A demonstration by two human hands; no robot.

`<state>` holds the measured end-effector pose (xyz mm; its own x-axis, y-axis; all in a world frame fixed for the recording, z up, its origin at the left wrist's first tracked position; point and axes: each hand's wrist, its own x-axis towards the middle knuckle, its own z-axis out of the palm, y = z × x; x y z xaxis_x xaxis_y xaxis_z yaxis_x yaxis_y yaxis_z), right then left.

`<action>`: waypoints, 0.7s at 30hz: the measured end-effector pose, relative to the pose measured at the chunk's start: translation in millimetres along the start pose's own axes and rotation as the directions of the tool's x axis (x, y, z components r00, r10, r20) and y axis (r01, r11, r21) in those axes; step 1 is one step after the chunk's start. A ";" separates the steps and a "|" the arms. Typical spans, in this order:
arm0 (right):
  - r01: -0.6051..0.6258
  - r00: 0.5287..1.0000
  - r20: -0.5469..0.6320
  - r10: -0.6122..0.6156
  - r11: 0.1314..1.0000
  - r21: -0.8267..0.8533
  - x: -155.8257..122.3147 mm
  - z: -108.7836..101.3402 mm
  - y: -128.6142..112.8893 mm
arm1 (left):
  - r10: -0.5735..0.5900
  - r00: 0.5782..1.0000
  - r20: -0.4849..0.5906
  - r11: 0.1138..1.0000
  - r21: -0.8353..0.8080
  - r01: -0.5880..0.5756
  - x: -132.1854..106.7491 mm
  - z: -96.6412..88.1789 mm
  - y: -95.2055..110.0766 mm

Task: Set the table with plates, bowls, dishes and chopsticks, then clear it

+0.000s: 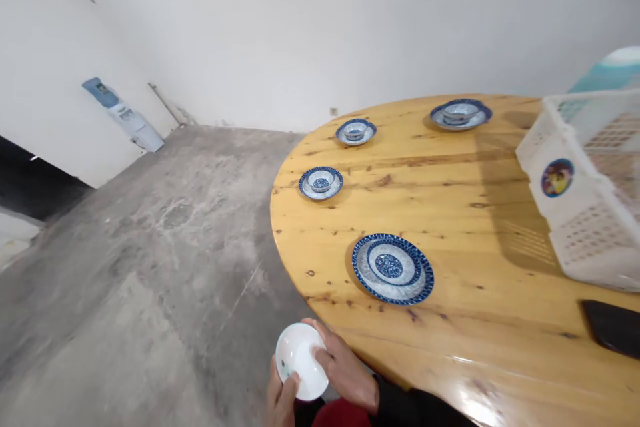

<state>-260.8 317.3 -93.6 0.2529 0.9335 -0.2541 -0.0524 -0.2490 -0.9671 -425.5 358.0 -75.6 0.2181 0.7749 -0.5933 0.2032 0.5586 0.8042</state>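
Wood surface curves off to the right, with loads of open room over the bare concrete floor on the left. The white bowl is just past the surface's edge, tilted, inside facing up at the camera, and round, so no real long axis. Left hand cups its lower side, right hand presses the rim, seemingly pinching it between them. Closest is a blue-and-white plate.
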 end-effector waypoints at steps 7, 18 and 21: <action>-0.011 0.991 -0.132 0.009 1.000 -0.016 38.0 6.6 -8.3 | -0.017 0.979 0.206 0.997 0.078 0.001 50.6 -6.0 37.3; 0.073 0.869 -0.494 -0.028 0.995 0.073 127.3 70.6 -47.4 | 0.086 0.836 0.541 0.899 0.319 -0.299 151.8 -54.6 150.4; 0.083 0.845 -0.533 -0.041 0.995 0.056 149.1 95.7 -55.9 | 0.097 0.806 0.584 0.888 0.315 -0.335 173.4 -75.4 168.9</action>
<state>-312.6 495.1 -78.8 0.7309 0.6615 -0.1681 -0.0853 -0.1558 -0.9841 -425.3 609.1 -39.9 0.7530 0.5055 -0.4213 0.4084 0.1430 0.9015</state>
